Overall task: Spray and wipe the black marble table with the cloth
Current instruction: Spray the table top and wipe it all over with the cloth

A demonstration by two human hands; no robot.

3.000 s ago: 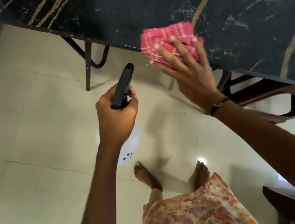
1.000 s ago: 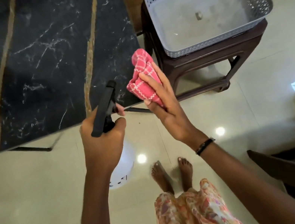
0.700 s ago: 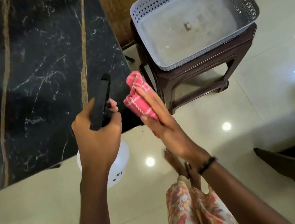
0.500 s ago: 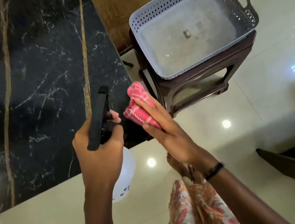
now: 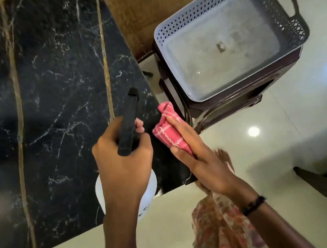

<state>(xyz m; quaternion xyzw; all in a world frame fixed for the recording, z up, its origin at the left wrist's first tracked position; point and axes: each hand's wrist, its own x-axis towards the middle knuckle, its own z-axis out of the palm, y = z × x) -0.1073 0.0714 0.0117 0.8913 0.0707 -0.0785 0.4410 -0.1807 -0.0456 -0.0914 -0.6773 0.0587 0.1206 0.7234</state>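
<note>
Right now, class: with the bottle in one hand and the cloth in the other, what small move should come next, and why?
Probably press the cloth flat onto the table corner and start wiping. The right hand holds it bunched at the table's edge. The left hand grips the bottle, nozzle over the marble. Whether the surface is already wet cannot be told; if dry, spray first.

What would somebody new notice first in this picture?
Probably the two hands at centre: the left hand grips a white spray bottle with a black trigger head, and the right hand holds a bunched pink checked cloth at the corner of the black marble table with gold veins. Upper right, a grey perforated plastic basket sits on a dark brown stool.
</note>
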